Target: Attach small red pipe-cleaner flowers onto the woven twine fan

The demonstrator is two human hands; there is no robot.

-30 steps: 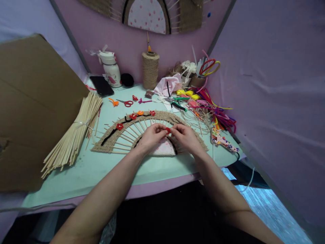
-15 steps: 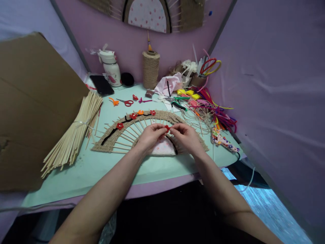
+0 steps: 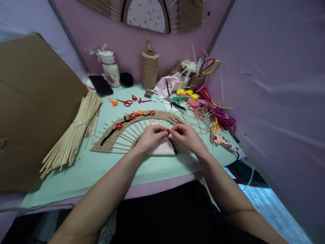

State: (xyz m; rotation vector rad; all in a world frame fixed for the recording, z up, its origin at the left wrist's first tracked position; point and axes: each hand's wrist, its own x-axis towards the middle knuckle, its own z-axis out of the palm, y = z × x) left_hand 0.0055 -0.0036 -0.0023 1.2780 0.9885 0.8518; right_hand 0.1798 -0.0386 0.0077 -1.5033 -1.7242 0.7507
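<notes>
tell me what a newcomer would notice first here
Likely the fan-shaped twine weaving with its red and orange flowers, centred on the green cloth. Over it, the left grip and right grip pinch a small red piece. Then the bundle of wooden sticks at left and bright pipe cleaners heaped at right.

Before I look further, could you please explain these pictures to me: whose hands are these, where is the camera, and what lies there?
There is no machine: these are a person's own bare left hand and right hand. The only camera is worn on that person's head, looking forward and down. Both hands hold a small red piece at their fingertips, over a half-round fan on the table. The fan carries flowers, red and orange. Left of it lie sticks; behind it, scissors and pliers. Farther back stand a bottle and a twine spool.
</notes>
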